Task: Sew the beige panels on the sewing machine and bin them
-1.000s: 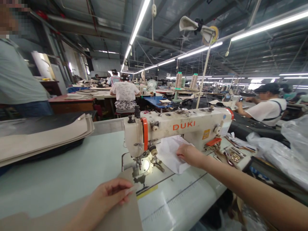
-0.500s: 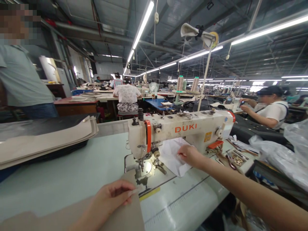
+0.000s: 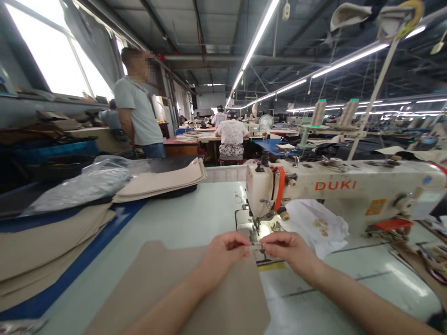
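A tan fabric panel (image 3: pixel 167 279) lies flat on the pale table in front of me. My left hand (image 3: pixel 223 253) pinches its far right corner, fingers closed. My right hand (image 3: pixel 288 249) meets it from the right, fingers pinched on a small pale piece at that same corner. Both hands sit just before the needle of the white DUKI sewing machine (image 3: pixel 342 188). A white paper sheet (image 3: pixel 317 225) lies under the machine arm, behind my right hand.
A stack of tan panels (image 3: pixel 164 179) and a clear plastic bag (image 3: pixel 84 184) lie at the left, with more tan pieces (image 3: pixel 42 246) nearer. A person in a grey shirt (image 3: pixel 138 109) stands beyond. Thread cones (image 3: pixel 319 114) stand behind the machine. Other workers sit further back.
My right hand left the white paper under the machine arm and came to the panel corner beside my left hand. The view swung left, showing the windows and the standing person whole.
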Motion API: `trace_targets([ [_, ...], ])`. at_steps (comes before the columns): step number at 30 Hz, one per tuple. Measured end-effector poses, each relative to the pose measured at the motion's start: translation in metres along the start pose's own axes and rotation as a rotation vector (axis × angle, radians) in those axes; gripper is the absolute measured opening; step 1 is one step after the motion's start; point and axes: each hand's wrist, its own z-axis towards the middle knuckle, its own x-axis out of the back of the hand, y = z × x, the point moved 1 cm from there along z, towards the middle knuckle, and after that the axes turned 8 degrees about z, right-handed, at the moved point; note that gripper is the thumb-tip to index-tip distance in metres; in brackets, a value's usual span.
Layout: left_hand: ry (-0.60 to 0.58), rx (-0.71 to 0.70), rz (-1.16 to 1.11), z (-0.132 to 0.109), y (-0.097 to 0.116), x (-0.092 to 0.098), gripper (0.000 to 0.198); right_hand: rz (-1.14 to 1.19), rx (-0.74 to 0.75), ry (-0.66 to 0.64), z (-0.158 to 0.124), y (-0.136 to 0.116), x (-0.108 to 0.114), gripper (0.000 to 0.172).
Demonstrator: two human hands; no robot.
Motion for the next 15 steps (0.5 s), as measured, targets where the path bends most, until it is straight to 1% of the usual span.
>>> trace_targets([
  [6,0.048,0.027,0.008,0.0013,0.0042,0.003,0.014,0.095,-0.065,-0.001,0.0067,0.0,-0.0055,0.038],
  [11,0.031,0.032,-0.004,0.0017,0.0078,0.0027,0.015,0.115,-0.059,-0.01,0.0074,-0.0029,-0.0083,0.04],
  [15,0.016,0.053,-0.056,-0.0002,0.0097,0.0038,0.021,0.151,-0.079,-0.023,0.0074,-0.0041,-0.0096,0.039],
])
